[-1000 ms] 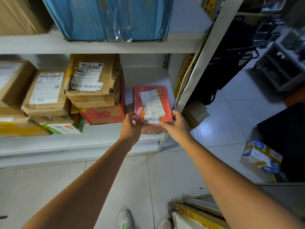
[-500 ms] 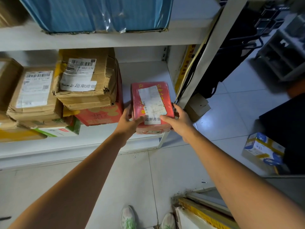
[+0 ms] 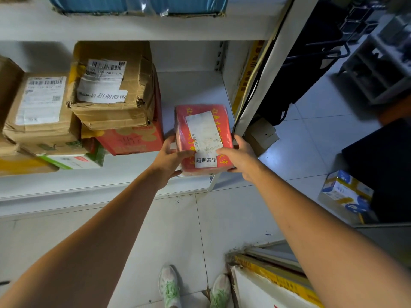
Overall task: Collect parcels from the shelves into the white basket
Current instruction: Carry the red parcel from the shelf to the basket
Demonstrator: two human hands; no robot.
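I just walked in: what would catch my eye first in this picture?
The red parcel stands out, held at the shelf edge by the left hand and right hand. Left of it, a battered brown carton sits on a red box, and a blue package lies on the shelf above.

Bare shelf between stacked boxes and upright post.

White metal shelving, pale tiled floor, grey rack at far right, black unit nearer, dim light.
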